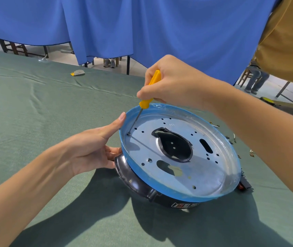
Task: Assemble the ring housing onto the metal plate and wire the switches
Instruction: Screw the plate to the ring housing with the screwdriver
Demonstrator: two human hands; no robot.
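A round metal plate (211, 172) with a blue-filmed rim and several holes lies tilted on top of a black ring housing (133, 177) on the green cloth. My right hand (174, 82) is shut on a yellow-handled screwdriver (150, 90); its tip rests on a screw (129, 134) near the plate's left rim. My left hand (92, 148) steadies the assembly from the left: thumb on the blue rim, fingers against the black housing. A red and black switch (244, 185) peeks out at the plate's right side.
Small metal terminals (231, 138) lie scattered on the cloth right of the plate. A yellow and grey scrap (77, 73) sits far back on the table. Blue curtains hang behind, with chairs and a person's legs at the far right.
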